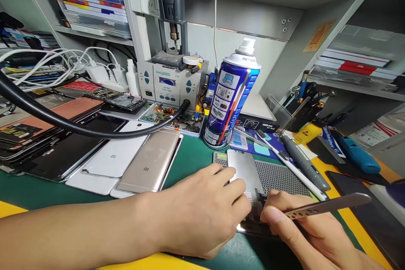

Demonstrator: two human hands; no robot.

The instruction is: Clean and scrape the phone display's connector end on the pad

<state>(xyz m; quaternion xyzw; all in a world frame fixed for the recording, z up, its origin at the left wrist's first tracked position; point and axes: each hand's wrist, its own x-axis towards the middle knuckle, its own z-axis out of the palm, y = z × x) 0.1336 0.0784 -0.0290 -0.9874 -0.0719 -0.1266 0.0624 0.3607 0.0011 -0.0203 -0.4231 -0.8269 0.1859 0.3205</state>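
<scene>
A phone screen (245, 171) with a silver metal back lies tilted on a grey perforated pad (281, 177). A dark flex cable and a dark strip show at its lower end. Curled around the left side of this screen, the fingers of my left hand (202, 206) press against it, the fingertips partly hidden. My right hand (303, 228) pinches metal tweezers (329, 207) with holes along the arms. Their rear end points right; the tips are hidden behind the fingers near the screen's lower end.
Behind the pad stands a blue spray can (229, 97). Several phones (142, 162) lie on the left, under a thick black hose (104, 130). A soldering station (171, 82) and a tray of small parts (194, 122) are at the back. A white brush (291, 164) and blue-handled tool (360, 154) lie right.
</scene>
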